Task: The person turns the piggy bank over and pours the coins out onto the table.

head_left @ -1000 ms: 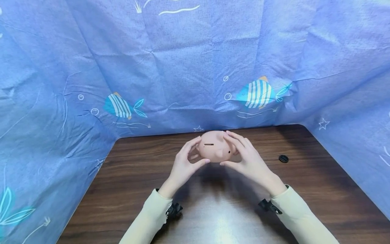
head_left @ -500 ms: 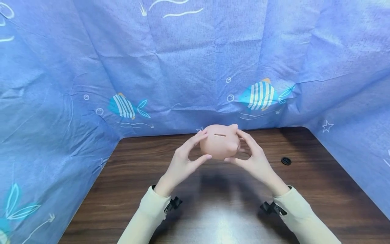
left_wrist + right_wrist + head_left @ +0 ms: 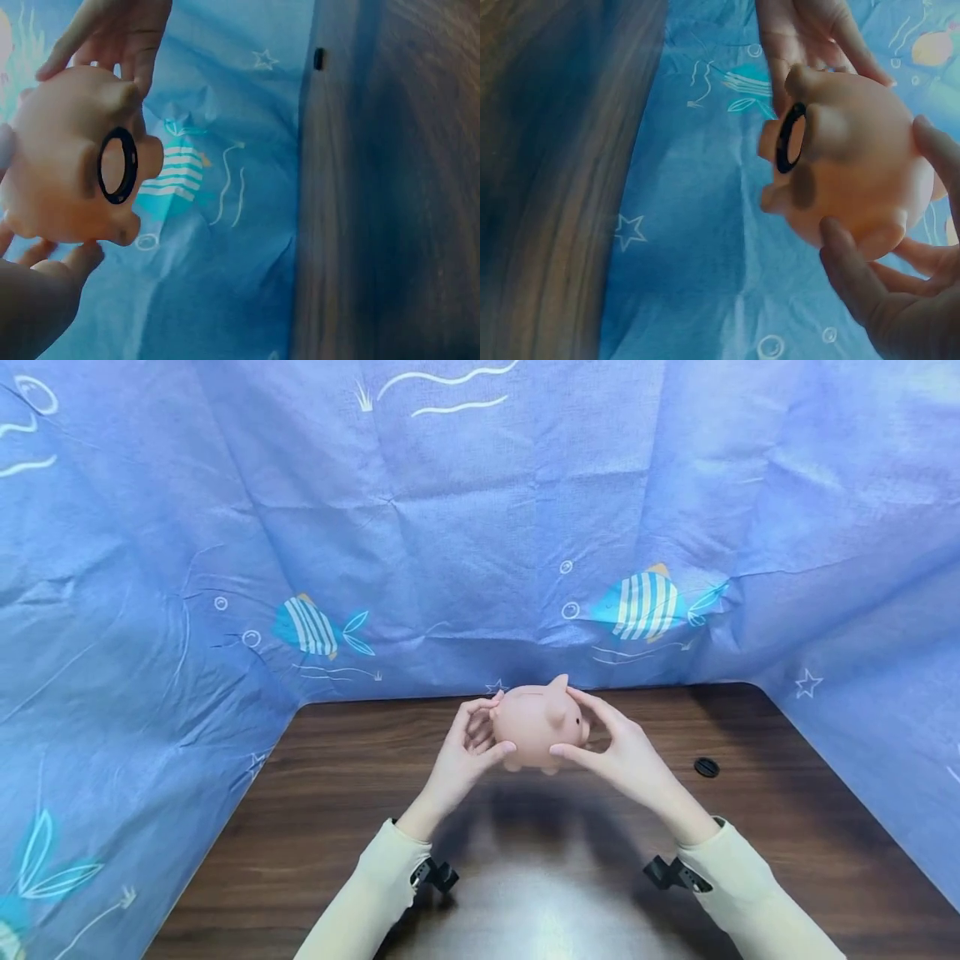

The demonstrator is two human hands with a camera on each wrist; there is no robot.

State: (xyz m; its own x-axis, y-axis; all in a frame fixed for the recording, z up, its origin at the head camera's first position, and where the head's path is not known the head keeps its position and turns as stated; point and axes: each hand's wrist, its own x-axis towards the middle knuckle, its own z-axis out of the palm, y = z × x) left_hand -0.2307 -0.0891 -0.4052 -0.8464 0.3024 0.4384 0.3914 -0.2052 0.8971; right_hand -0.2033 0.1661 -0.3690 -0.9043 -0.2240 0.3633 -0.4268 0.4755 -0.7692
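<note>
A pink piggy bank (image 3: 534,727) is held up over the table between both hands, its snout toward the right and its small feet downward. My left hand (image 3: 461,760) grips the tail end, thumb on the near side. The head end is gripped by my right hand (image 3: 626,756), with its thumb on the near side too. From below, the left wrist view shows a black-rimmed round opening (image 3: 118,165) in the belly among the feet. The right wrist view shows that same black rim (image 3: 784,142) edge-on. On the table at right lies a round black plug (image 3: 707,767).
The dark wooden table (image 3: 337,827) ends at a blue cloth (image 3: 450,560) with printed fish, which hangs behind it and along both sides. A small black device is strapped at each wrist, partly under the pale sleeves (image 3: 750,885).
The piggy bank has been tilted in both hands. Its slot, which faced the head camera, now lies at the upper edge, and feet show below. The grip has continued throughout.
</note>
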